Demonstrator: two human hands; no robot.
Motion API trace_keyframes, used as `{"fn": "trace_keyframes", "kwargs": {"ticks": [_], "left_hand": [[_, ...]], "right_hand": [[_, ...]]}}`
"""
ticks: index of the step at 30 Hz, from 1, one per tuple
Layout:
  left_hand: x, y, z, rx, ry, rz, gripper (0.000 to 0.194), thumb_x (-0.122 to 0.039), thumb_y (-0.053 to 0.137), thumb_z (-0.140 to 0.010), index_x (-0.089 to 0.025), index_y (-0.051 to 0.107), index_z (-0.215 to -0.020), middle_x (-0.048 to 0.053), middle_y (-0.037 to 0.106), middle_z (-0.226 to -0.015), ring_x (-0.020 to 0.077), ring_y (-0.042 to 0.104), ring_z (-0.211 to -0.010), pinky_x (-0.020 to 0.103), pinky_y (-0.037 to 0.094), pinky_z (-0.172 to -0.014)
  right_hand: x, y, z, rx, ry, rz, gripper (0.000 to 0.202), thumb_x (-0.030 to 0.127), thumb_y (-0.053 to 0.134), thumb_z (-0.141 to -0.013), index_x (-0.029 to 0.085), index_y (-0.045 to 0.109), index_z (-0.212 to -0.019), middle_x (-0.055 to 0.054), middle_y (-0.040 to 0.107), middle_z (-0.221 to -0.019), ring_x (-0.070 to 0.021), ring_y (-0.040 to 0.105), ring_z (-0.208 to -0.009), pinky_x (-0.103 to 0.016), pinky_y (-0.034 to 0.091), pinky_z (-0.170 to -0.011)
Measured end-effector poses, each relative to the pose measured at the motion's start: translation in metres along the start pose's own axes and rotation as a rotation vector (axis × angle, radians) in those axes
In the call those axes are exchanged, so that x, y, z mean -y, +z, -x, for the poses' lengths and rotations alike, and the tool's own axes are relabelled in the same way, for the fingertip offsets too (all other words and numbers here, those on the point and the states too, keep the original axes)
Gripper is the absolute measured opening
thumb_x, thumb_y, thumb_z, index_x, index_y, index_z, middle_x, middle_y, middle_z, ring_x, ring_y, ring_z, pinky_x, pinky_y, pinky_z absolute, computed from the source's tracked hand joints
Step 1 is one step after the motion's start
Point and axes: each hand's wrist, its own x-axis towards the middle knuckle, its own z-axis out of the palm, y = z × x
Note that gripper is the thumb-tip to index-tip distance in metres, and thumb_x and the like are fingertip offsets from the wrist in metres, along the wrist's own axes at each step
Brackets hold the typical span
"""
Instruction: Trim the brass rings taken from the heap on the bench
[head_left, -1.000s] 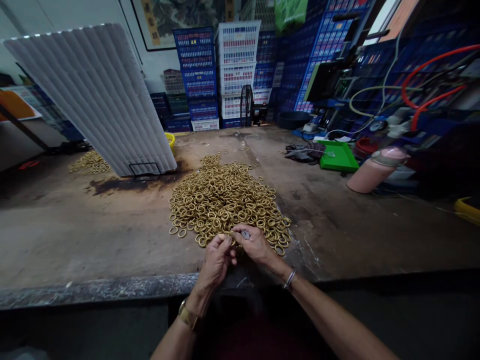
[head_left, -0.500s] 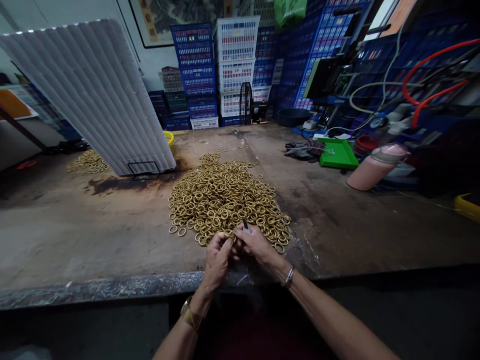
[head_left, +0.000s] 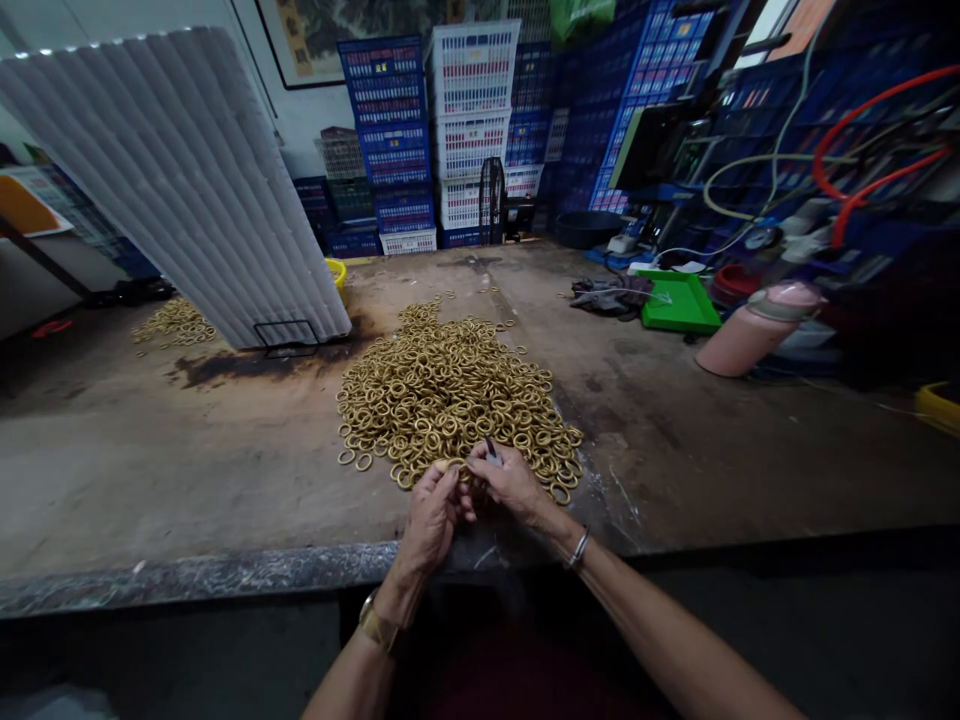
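A large pile of gold-coloured rings (head_left: 450,390) lies on the worn table (head_left: 247,470). At its near edge my left hand (head_left: 435,510) pinches one gold ring (head_left: 456,464) between thumb and forefinger. My right hand (head_left: 514,487) is closed around a small tool with a grey body and dark tip (head_left: 493,455), perhaps a knife; most of it is hidden in my fingers. The right fingertips are close against the ring, and I cannot tell whether the tool touches it.
A tall white corrugated panel (head_left: 195,190) leans in a black wire stand at left, by a smaller ring heap (head_left: 174,322). At right are a green tray (head_left: 679,302), a dark cloth (head_left: 611,296) and a pink bottle (head_left: 757,332). Stacked crates (head_left: 472,90) stand behind.
My left hand has shifted slightly left and its lower fingers have opened out a little. The right hand stays nearly in place with the tool. The view has tilted marginally.
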Motion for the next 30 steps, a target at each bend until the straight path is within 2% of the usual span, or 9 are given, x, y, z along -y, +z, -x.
{"fn": "trace_keyframes", "kwargs": {"ticks": [4,8,16,18,21,25,30], "left_hand": [[-0.003,0.000,0.000,0.043,-0.071,0.047,0.027,-0.035,0.063,-0.069,-0.017,0.049,-0.081,-0.002,0.055,-0.064,0.0082,0.052,-0.050,0.018,0.040,-0.042],[-0.007,0.000,-0.001,0.048,-0.143,0.066,0.025,-0.035,0.063,-0.070,-0.017,0.047,-0.078,-0.001,0.055,-0.062,0.0082,0.051,-0.048,0.017,0.038,-0.040],[-0.006,-0.002,-0.003,0.005,-0.230,0.249,0.021,-0.018,0.065,-0.063,-0.016,0.046,-0.072,-0.003,0.052,-0.058,0.0055,0.046,-0.046,0.016,0.034,-0.043],[-0.005,-0.001,-0.003,-0.020,-0.215,0.284,0.021,-0.016,0.064,-0.062,-0.016,0.045,-0.071,-0.003,0.051,-0.058,0.0054,0.045,-0.047,0.016,0.033,-0.044],[-0.005,0.000,-0.003,-0.040,-0.170,0.329,0.021,-0.015,0.064,-0.062,-0.016,0.044,-0.070,-0.003,0.050,-0.059,0.0057,0.045,-0.049,0.016,0.033,-0.045],[-0.006,0.000,-0.003,-0.031,-0.125,0.342,0.021,-0.014,0.064,-0.062,-0.016,0.046,-0.069,-0.003,0.050,-0.060,0.0059,0.045,-0.050,0.016,0.033,-0.044],[-0.006,0.002,-0.001,-0.032,-0.091,0.328,0.020,-0.014,0.065,-0.062,-0.015,0.047,-0.069,-0.003,0.050,-0.060,0.0059,0.045,-0.050,0.017,0.034,-0.045]], "right_hand": [[-0.003,-0.001,-0.001,-0.001,0.005,-0.022,0.013,0.031,0.051,-0.070,0.018,0.051,-0.071,0.006,0.049,-0.053,-0.0051,0.036,-0.040,-0.017,0.029,-0.041],[-0.004,-0.003,0.000,-0.009,-0.029,0.060,0.011,0.028,0.052,-0.070,0.018,0.053,-0.069,0.007,0.044,-0.052,-0.0046,0.034,-0.040,-0.017,0.029,-0.041],[0.000,0.001,0.003,0.011,-0.001,0.090,0.012,0.027,0.048,-0.070,0.017,0.056,-0.071,0.006,0.045,-0.051,-0.0060,0.036,-0.042,-0.018,0.029,-0.043],[-0.002,0.001,0.003,-0.041,-0.037,0.173,0.014,0.025,0.046,-0.071,0.017,0.057,-0.072,0.005,0.047,-0.052,-0.0071,0.039,-0.045,-0.018,0.031,-0.046],[-0.010,0.000,0.005,-0.082,-0.186,0.419,0.015,0.021,0.044,-0.073,0.017,0.059,-0.075,0.003,0.052,-0.058,-0.0083,0.043,-0.051,-0.019,0.032,-0.052],[-0.018,-0.002,0.012,-0.034,-0.324,0.709,0.015,0.014,0.042,-0.072,0.018,0.057,-0.071,0.002,0.054,-0.059,-0.0092,0.043,-0.054,-0.020,0.028,-0.053],[-0.017,0.002,0.016,0.012,-0.388,0.847,0.014,0.011,0.043,-0.071,0.018,0.054,-0.072,0.000,0.056,-0.064,-0.0106,0.046,-0.059,-0.021,0.025,-0.054]]}}
